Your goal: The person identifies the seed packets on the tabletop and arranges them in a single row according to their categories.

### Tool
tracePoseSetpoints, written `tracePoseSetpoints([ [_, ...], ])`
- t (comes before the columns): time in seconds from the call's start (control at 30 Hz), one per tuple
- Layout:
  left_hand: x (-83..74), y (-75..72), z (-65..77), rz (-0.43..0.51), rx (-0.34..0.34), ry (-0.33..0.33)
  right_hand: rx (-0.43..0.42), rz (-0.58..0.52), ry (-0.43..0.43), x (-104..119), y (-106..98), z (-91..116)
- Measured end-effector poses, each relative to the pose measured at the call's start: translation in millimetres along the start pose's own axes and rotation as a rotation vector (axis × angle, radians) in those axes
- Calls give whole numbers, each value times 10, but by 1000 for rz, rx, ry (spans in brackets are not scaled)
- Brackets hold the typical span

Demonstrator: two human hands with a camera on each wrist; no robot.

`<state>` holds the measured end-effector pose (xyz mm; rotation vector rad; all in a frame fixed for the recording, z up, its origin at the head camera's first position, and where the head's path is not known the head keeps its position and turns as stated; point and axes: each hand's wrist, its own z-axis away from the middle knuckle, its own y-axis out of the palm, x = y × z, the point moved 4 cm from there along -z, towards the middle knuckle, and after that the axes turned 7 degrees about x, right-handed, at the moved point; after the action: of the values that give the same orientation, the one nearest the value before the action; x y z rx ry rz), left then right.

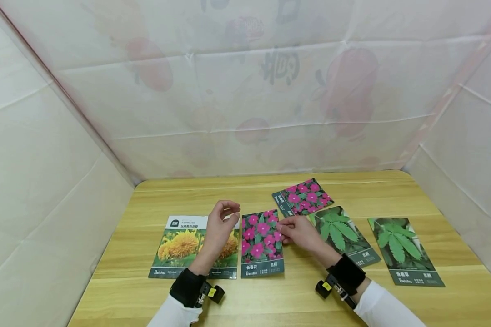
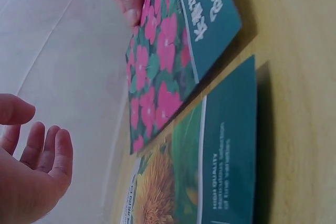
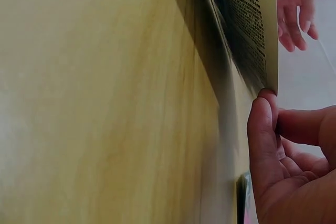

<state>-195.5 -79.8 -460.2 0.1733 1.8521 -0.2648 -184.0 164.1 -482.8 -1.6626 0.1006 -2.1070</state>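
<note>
My hands are working around the lower middle of the frame. My left hand (image 1: 218, 225) is hovering with fingers loosely bent, holding nothing, over two sunflower packets (image 1: 179, 247) that are lying side by side on the worktop (image 1: 118, 272). Just beside them, at lower centre, a pink-flower packet (image 1: 262, 240) is tilting: my right hand (image 1: 302, 233) is pinching its right edge between thumb and fingers, that edge standing clear of the wood. To be doing this well, I'd be gripping lightly so the packet isn't creasing, steadying its free side with my left fingers, and watching that it isn't riding over its neighbour. Further right, a slanted pink-flower packet (image 1: 307, 198) is lying close to a leaf packet (image 1: 338, 231); another leaf packet (image 1: 401, 247) is resting apart at lower right.
</note>
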Motion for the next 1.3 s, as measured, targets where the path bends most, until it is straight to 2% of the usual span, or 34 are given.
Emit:
tracePoseSetpoints([
  [0.2, -95, 16, -8, 20, -13, -110, 2, 18, 8, -19, 45, -7],
  [0.37, -131, 21, -6, 19, -16, -155, -8, 135, -30, 1, 48, 14],
  [0.47, -118, 17, 0, 24, -12, -144, -31, 265, -66, 43, 38, 31],
  [0.53, -96, 10, 5, 21, -5, -107, -51, 346, -84, 73, 31, 39],
  [0.7, 189, -28, -10, -27, 14, -11, -75, 423, -109, 140, 2, 77],
  [0.77, 300, -50, -29, -26, 15, 1, -71, 421, -106, 163, -33, 100],
  [0.87, 386, -69, -47, 2, 11, 5, -80, 417, -111, 182, -144, 147],
  [0.93, 440, -77, -53, 4, 11, -18, -96, 418, -135, 180, -262, 192],
  [1.0, 437, -86, -46, 5, 15, -24, -132, 453, -165, 170, -405, 242],
  [1.1, 373, -96, -21, -15, 24, -10, -196, 582, -213, 127, -627, 346],
  [1.17, 228, -107, 8, -2, 30, 14, -225, 677, -217, 84, -755, 412],
  [1.2, 158, -116, 17, 5, 31, 21, -230, 719, -210, 55, -807, 446],
  [1.3, 153, -148, 18, -3, 25, 11, -198, 806, -177, -30, -924, 527],
])
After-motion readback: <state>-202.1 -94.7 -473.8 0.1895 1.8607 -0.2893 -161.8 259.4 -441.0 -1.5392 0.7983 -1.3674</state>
